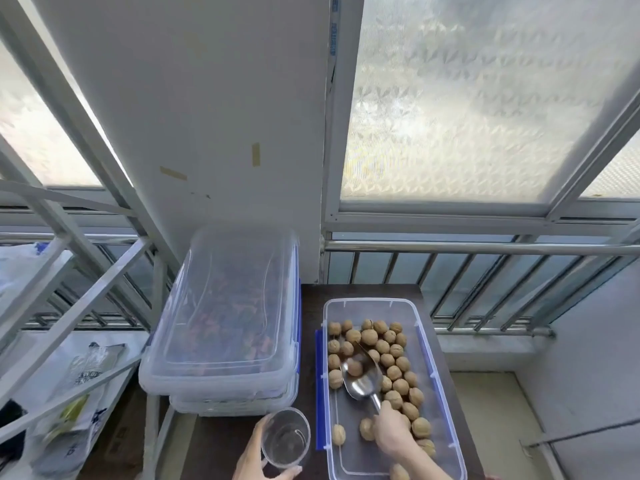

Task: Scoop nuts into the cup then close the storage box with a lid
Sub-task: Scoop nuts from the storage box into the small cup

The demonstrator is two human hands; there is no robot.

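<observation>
A dark brown table [311, 306] stands against a white wall and a window railing. On its right side lies an open clear storage box [446, 403] with blue side clips, long side running away from the viewer, holding walnuts. Just to the left of it, at the table's left edge, sits a stack of closed clear lidded boxes [225, 323] with dark contents, the lower one mostly hidden. At the near edge, between the stack and the open box, a clear plastic cup [285, 438] is held in a hand; whether its base touches the table cannot be told
</observation>
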